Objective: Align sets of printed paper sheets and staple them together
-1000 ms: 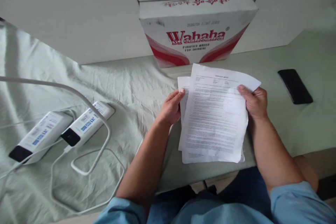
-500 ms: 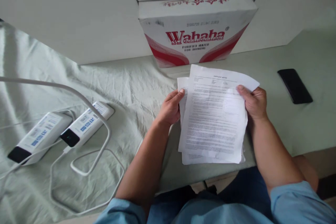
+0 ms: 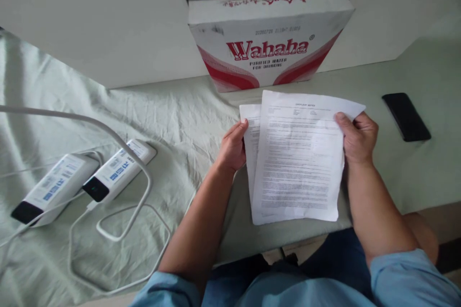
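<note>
I hold a few printed sheets (image 3: pixel 298 158) in both hands, just above the near edge of the counter (image 3: pixel 414 163). My left hand (image 3: pixel 232 146) pinches the left edge of the back sheet, thumb on top and fingers (image 3: pixel 240 128) curled behind it. My right hand (image 3: pixel 358 136) grips the upper right corner of the front sheet, thumb pressed on the printed face, the other fingers closed behind the paper. The front sheet lies over most of the back one, leaving only a strip of it showing beside my left fingers.

Just beyond my fingers stands a box (image 3: pixel 268 41) with red lettering, its lower edge close to the top of the sheets. To the right of my right fingers, apart from them, a phone (image 3: pixel 406 116) lies face up on the counter. Well to the left of my left fingers, two power banks (image 3: pixel 86 180) lie side by side on the wrinkled pale green cloth (image 3: pixel 180 120), with white cables (image 3: pixel 122 192) looping round them. White panels (image 3: pixel 108 24) rise behind the counter.
</note>
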{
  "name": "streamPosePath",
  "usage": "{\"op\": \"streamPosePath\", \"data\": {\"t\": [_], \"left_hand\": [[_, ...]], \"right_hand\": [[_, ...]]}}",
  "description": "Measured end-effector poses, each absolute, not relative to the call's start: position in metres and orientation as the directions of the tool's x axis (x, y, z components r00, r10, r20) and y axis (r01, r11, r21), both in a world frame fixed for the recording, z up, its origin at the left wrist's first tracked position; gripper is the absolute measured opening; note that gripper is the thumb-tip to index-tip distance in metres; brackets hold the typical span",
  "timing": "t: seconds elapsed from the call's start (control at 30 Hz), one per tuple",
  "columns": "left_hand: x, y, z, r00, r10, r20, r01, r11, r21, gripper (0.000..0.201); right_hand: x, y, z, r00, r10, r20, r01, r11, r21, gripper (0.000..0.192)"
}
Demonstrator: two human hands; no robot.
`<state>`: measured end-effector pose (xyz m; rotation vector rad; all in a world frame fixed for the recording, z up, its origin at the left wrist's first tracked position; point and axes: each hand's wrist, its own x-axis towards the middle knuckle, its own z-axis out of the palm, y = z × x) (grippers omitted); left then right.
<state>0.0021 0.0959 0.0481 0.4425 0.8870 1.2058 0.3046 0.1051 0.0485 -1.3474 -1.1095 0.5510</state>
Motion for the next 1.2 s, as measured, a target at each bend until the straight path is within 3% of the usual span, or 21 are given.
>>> {"op": "streamPosePath", "data": {"t": [0.2,0.57,1.2], "left_hand": [[0.009,0.093,0.046,-0.006,0.932,-0.363,-0.604,0.286,0.744,0.047],[0.013,0.091,0.046,-0.035,0.920,-0.390,-0.594,0.294,0.749,0.049],[0.012,0.091,0.047,0.052,0.930,-0.364,-0.587,0.324,0.742,0.051]], "right_hand": [[0.292,0.099,0.053,0.368,0.887,0.280,0.265,0.189,-0.945,0.038],[0.279,0.096,0.052,0.286,0.923,0.256,0.279,0.176,-0.944,0.042],[0.279,0.096,0.047,0.292,0.921,0.257,0.248,0.187,-0.951,0.036]]}}
